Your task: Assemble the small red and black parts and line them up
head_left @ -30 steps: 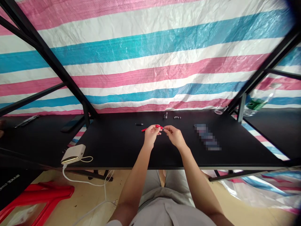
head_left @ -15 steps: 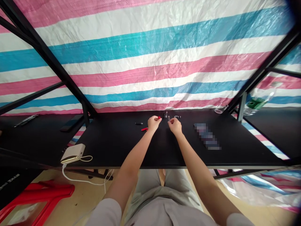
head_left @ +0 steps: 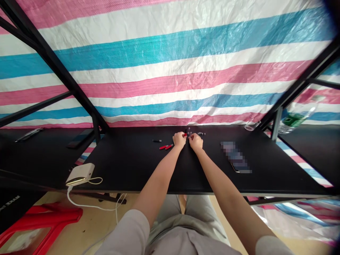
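Note:
My left hand (head_left: 179,140) is closed in a pinch on a small red piece (head_left: 185,134), which looks like a pen part or cap. Close beside it, the fingers of my right hand (head_left: 196,142) are pinched together around something small and clear, mostly hidden. The fingertips of both hands nearly meet. Just beyond them is a small clear tube (head_left: 188,129). Two slim red pieces (head_left: 162,147) lie by my left wrist, with a short black piece with a grey end (head_left: 157,141) farther left. Several tiny shiny coil-like pieces (head_left: 201,134) sit to the right of my right hand.
On the black table (head_left: 127,159) a phone with a blurred screen (head_left: 236,157) lies at right. A clear cup (head_left: 251,125) stands at the back right, near a plastic bottle (head_left: 296,118). A white box with cables (head_left: 81,174) sits at the front left corner. Black metal frame bars flank the table.
My left hand has moved right with the red piece, bringing it close to my right hand. More of the red pieces on the table now shows.

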Action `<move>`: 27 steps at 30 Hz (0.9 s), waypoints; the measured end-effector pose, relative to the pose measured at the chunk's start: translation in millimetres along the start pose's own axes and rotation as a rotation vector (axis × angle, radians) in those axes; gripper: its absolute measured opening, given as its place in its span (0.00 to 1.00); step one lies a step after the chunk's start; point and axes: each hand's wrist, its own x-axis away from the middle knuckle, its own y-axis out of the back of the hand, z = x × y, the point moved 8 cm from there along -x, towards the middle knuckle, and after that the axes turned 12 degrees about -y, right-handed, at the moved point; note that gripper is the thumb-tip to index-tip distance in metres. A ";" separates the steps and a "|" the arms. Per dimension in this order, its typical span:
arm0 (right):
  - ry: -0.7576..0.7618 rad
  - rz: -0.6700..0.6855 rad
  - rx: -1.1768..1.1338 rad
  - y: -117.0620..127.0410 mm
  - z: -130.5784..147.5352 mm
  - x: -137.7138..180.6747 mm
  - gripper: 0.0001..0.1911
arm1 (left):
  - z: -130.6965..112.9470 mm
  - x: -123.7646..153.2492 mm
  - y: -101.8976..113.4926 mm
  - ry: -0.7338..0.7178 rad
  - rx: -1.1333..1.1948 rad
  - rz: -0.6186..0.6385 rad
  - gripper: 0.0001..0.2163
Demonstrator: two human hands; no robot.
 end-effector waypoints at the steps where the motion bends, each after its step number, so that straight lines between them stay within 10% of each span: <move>1: 0.002 -0.001 0.006 -0.9 0.4 -0.8 0.07 | 1.3 0.3 -1.5 0.003 -0.020 -0.002 0.06; 27: -0.016 -0.043 0.048 -5.7 3.4 -6.9 0.11 | 5.8 -3.3 0.5 0.044 -0.153 0.083 0.09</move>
